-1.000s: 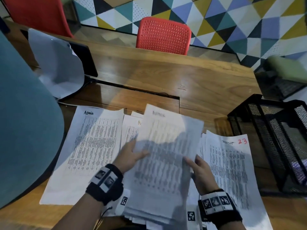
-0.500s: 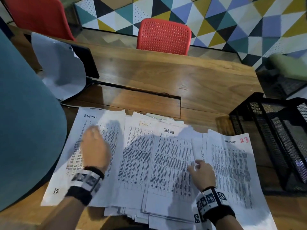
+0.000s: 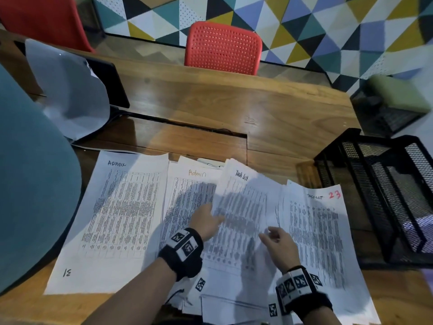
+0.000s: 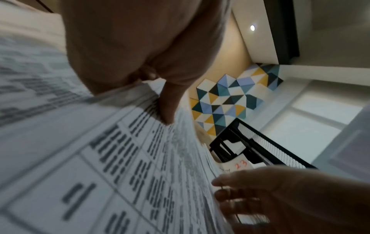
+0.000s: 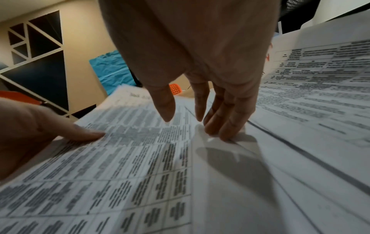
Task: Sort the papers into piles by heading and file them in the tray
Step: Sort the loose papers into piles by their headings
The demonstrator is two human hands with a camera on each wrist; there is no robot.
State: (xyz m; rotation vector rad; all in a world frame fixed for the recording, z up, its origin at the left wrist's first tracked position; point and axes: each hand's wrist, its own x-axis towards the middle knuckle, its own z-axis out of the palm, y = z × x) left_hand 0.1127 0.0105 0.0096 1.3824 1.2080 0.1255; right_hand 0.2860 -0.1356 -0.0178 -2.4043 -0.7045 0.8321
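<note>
Printed sheets lie in overlapping piles on the wooden table. At the left is an "ADMIN" pile (image 3: 121, 207), beside it a sheet headed "Admin" in orange (image 3: 187, 191). My left hand (image 3: 210, 219) pinches the left edge of a "Task list" sheet (image 3: 243, 207), thumb (image 4: 166, 109) on top, and that edge is raised. My right hand (image 3: 269, 233) rests straight fingertips (image 5: 220, 126) on the paper near that sheet's right edge. A "Tasklist 23" pile (image 3: 316, 231) lies to the right. The black mesh tray (image 3: 375, 140) stands at the far right.
A teal chair back (image 3: 30, 172) crowds the left edge. A grey sheet (image 3: 70, 90) droops over a black screen at the back left. A red chair (image 3: 222, 48) stands behind the table, and a cable slot (image 3: 187, 127) runs just beyond the papers.
My left hand laid a sheet on the left ADMIN pile, then came back to the middle and took the Task list sheet's left edge. My right hand has barely moved.
</note>
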